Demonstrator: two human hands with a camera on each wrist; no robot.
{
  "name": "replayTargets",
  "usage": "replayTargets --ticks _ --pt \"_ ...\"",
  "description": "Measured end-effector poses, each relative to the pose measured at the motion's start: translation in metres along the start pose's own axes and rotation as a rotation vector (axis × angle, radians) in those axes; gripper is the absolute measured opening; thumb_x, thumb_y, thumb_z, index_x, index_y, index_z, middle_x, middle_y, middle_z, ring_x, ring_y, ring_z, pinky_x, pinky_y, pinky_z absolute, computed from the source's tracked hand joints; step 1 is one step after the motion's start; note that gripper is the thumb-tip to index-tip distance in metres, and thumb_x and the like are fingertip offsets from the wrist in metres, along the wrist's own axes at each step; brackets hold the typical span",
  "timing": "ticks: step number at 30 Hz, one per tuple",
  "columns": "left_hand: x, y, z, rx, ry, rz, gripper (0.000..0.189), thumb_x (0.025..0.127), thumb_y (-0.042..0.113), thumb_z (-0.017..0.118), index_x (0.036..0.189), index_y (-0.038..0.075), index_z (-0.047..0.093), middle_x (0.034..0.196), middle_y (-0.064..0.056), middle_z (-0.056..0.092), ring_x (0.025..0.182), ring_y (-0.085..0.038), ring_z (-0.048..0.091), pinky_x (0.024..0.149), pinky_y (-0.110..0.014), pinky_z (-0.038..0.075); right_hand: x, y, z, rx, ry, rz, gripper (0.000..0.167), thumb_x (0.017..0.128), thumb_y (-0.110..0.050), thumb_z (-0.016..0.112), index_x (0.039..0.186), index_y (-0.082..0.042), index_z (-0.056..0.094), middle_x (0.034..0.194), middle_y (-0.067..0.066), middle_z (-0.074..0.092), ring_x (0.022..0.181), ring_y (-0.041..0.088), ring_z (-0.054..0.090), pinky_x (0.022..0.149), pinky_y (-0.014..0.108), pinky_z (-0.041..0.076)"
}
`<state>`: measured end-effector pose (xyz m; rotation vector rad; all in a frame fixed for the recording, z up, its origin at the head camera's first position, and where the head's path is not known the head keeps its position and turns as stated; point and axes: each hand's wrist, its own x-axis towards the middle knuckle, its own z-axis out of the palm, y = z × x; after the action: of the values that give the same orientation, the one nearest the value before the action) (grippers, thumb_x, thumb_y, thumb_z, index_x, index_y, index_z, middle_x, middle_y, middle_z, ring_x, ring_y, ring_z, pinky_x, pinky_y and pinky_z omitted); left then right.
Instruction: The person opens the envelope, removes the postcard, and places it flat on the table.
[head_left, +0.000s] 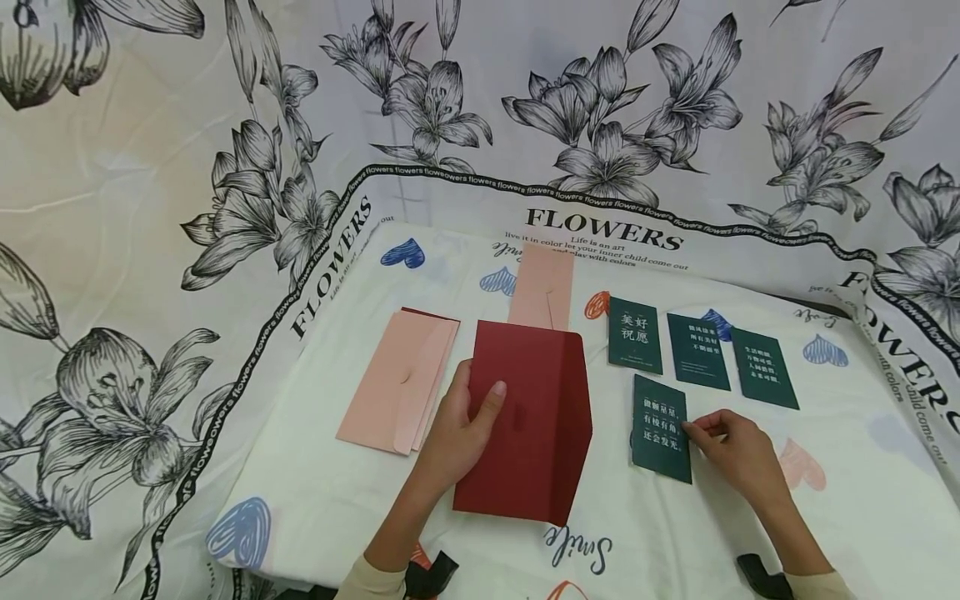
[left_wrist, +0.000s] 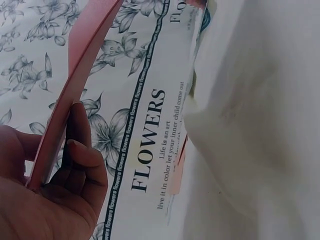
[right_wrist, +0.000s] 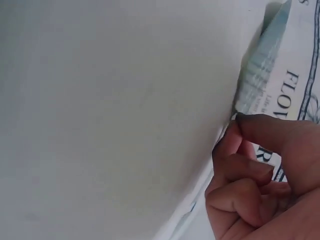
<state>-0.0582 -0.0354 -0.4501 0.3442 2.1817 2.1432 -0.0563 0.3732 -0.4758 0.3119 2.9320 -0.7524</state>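
My left hand holds a red envelope by its left side, thumb across the front. The envelope's flap is unfolded on its right side. Seen edge-on in the left wrist view, the same red envelope stands between the thumb and the curled fingers. On the other side, my right hand pinches the right edge of a dark green card with white printed characters. In the right wrist view, thumb and index fingertip of the right hand meet; the pinched card is mostly hidden there.
Three more green cards, a left one, a middle one and a right one, lie in a row behind. Pink envelopes are stacked at the left, and another pink envelope lies behind the red one. A heart-printed cloth covers the surface.
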Motion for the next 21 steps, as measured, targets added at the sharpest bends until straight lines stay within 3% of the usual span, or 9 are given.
replayTargets --ticks 5,9,11,16,21 --pt "-0.001 0.002 0.001 -0.001 -0.013 0.007 0.043 0.11 0.03 0.058 0.148 0.018 0.042 0.127 -0.001 0.061 0.115 -0.025 0.064 0.09 -0.047 0.057 -0.005 -0.008 -0.001 0.013 0.035 -0.005 0.038 0.103 -0.035 0.07 0.112 0.002 0.068 0.099 0.016 0.071 0.082 0.026 0.057 0.061 0.032 0.045" --pt "0.0 0.004 0.003 -0.006 -0.007 0.018 0.042 0.11 0.029 0.059 0.148 0.018 0.043 0.127 -0.002 0.061 0.114 -0.025 0.064 0.09 -0.047 0.056 -0.017 -0.031 -0.006 0.055 0.076 -0.089 0.037 0.105 -0.04 0.067 0.114 -0.004 0.068 0.099 0.011 0.07 0.079 0.023 0.055 0.057 0.029 0.043" --pt "0.0 0.006 0.005 -0.011 -0.004 0.024 0.042 0.11 0.028 0.059 0.148 0.018 0.043 0.127 -0.001 0.061 0.115 -0.026 0.064 0.091 -0.048 0.056 -0.025 -0.047 -0.006 0.096 0.076 -0.152 0.035 0.107 -0.042 0.064 0.116 -0.008 0.068 0.099 0.006 0.072 0.08 0.021 0.061 0.06 0.023 0.047" --pt "0.0 0.012 0.014 -0.021 -0.02 0.042 0.042 0.11 0.028 0.059 0.148 0.019 0.043 0.13 0.0 0.061 0.116 -0.024 0.064 0.091 -0.049 0.057 -0.047 -0.089 -0.001 0.364 -0.055 -0.281 0.034 0.109 -0.038 0.06 0.131 -0.014 0.066 0.108 0.001 0.077 0.087 0.028 0.073 0.071 0.026 0.058" --pt "-0.001 0.014 0.028 -0.008 -0.075 0.048 0.043 0.11 0.03 0.057 0.149 0.02 0.041 0.13 0.002 0.062 0.116 -0.02 0.065 0.092 -0.044 0.058 -0.063 -0.122 0.006 0.625 -0.208 -0.352 0.036 0.109 -0.027 0.062 0.142 -0.012 0.061 0.111 0.006 0.076 0.071 0.035 0.068 0.064 0.035 0.058"
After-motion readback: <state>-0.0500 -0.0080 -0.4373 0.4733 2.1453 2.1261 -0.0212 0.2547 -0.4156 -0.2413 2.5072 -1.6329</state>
